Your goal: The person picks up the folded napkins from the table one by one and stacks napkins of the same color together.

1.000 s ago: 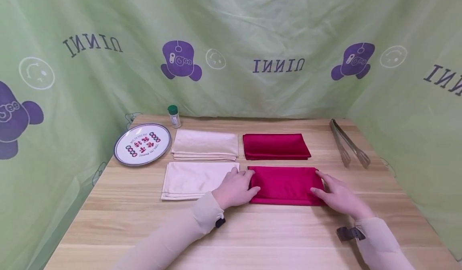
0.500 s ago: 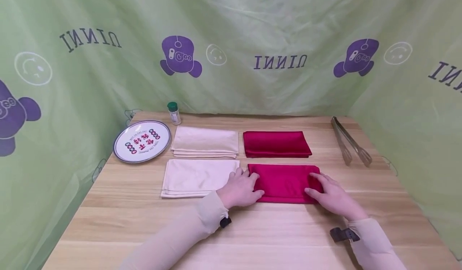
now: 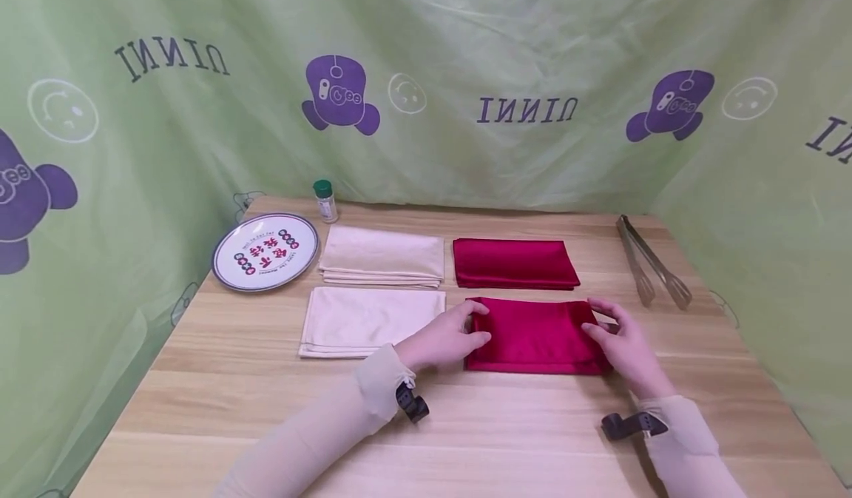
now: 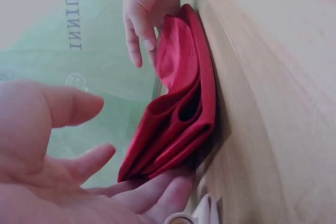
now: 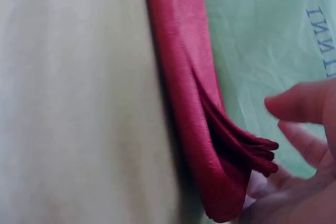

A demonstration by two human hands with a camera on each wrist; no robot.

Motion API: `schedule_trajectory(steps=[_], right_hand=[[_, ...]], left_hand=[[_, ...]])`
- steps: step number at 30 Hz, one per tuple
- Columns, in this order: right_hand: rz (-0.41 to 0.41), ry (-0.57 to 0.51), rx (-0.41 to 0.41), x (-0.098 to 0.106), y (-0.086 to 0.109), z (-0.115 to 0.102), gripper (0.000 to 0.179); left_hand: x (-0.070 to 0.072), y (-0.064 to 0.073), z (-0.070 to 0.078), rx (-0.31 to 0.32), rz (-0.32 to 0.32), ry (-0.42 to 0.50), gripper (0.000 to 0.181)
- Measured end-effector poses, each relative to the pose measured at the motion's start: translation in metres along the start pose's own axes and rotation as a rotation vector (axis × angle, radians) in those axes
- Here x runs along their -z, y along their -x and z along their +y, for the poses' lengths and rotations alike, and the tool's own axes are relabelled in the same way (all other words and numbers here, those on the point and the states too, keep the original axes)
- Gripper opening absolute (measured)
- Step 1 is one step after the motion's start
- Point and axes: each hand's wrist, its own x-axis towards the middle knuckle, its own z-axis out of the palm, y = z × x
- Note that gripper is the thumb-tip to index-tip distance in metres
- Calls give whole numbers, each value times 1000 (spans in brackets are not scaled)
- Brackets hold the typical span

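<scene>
A folded red satin cloth (image 3: 535, 339) lies on the table between my two hands. My left hand (image 3: 444, 337) is at its left end, thumb apart from the other fingers. In the left wrist view the lower fingers (image 4: 152, 195) touch the edge of the folded layers, which fan apart a little. My right hand (image 3: 629, 350) is at the right end. In the right wrist view its thumb (image 5: 299, 100) stands off the cloth, while the lower fingers are partly hidden behind the fanned layers (image 5: 252, 150).
Behind it lies a second folded red cloth (image 3: 515, 263). Two folded pale pink cloths, a front one (image 3: 373, 320) and a back one (image 3: 382, 255), lie to the left. A plate (image 3: 222, 257) and a green-capped shaker (image 3: 325, 202) stand back left; metal tongs (image 3: 648, 261) lie right.
My left hand has shifted right, off the pale pink cloth to the red cloth's left end. The right hand moved inward, then back out to the right end. The head view shifted slightly.
</scene>
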Motion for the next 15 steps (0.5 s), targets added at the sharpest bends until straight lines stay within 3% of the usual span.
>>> schedule_trajectory(steps=[3,8,12,15], right_hand=[[0,-7,-50,4,-2,-1,48],[-30,-13,-91,6,-3,-4,46],[-20,-53,-122,7,-3,-2,47],[7,-92,-152,8,-4,-1,47]], left_hand=[[0,-2,-2,14,52,73,41],[0,-6,-10,-1,113,107,35],[-2,-10,-15,-3,124,123,35],[-2,-12,-17,27,102,188,40]])
